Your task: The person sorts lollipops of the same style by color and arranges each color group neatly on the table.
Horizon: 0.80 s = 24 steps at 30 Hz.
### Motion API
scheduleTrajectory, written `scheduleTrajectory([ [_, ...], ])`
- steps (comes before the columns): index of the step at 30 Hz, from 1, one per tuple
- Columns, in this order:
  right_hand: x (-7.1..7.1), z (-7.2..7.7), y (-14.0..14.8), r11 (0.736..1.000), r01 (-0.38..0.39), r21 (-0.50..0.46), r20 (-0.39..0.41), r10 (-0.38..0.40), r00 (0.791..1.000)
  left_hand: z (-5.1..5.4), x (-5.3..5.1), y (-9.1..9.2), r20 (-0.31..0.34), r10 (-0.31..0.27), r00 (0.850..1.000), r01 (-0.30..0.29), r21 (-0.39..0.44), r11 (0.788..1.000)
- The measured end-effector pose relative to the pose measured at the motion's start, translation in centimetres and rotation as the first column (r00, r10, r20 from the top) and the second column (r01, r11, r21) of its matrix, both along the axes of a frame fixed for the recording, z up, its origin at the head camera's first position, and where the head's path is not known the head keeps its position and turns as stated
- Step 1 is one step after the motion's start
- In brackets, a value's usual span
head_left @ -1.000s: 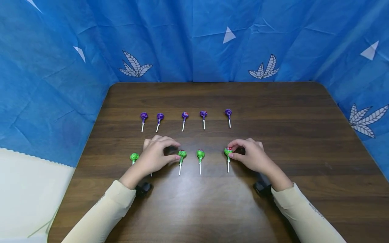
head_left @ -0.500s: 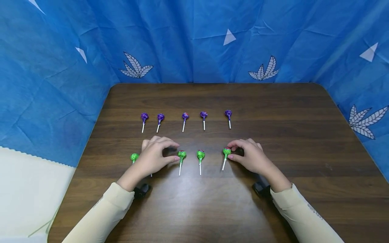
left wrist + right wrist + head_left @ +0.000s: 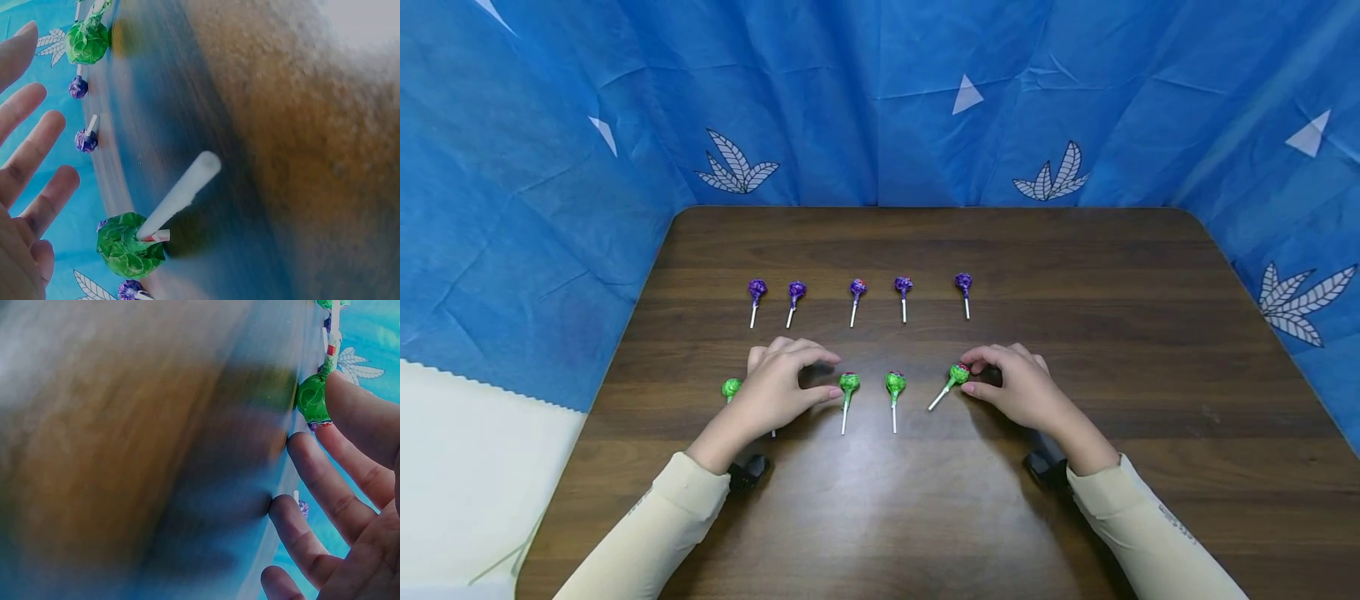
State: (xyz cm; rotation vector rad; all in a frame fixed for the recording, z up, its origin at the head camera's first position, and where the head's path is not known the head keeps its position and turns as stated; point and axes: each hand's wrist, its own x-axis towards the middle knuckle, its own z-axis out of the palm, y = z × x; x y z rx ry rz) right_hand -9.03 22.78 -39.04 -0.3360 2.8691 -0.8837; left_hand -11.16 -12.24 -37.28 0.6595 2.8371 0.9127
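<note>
My right hand (image 3: 1022,383) pinches the head of a green-wrapped lollipop (image 3: 957,374) between thumb and index finger; its white stick slants toward the lower left. In the right wrist view the thumb lies against the green wrapper (image 3: 312,397). My left hand (image 3: 778,379) hovers with thumb and fingers apart beside another green lollipop (image 3: 849,382) and grips nothing. Between the hands a third green lollipop (image 3: 895,383) lies on the table. Left of the left wrist is a green lollipop (image 3: 732,388), partly covered; one more lies mostly hidden under that hand, its green head (image 3: 131,247) visible in the left wrist view.
Farther back, several purple lollipops form a row, from the leftmost purple lollipop (image 3: 757,288) to the rightmost purple lollipop (image 3: 964,282). The brown wooden table (image 3: 1112,275) meets a blue patterned curtain (image 3: 880,108). A white cloth (image 3: 475,483) is at the left edge.
The green lollipop at my right hand has turned from nearly straight to slanted, its stick end swinging left. The left hand has barely moved.
</note>
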Motion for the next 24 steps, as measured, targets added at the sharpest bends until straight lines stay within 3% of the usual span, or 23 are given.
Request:
scheduleTrajectory([
  [12, -0.02, 0.02, -0.12, 1.000, 0.007, 0.007, 0.005, -0.007, 1.000, 0.08, 0.06, 0.06, 0.033, 0.006, 0.999, -0.006, -0.008, 1.000],
  [24, -0.27, 0.51, -0.54, 0.998, 0.024, 0.051, -0.008, -0.024, 1.000, 0.21, 0.17, -0.28, 0.018, 0.019, 1.000, -0.019, -0.013, 1.000],
])
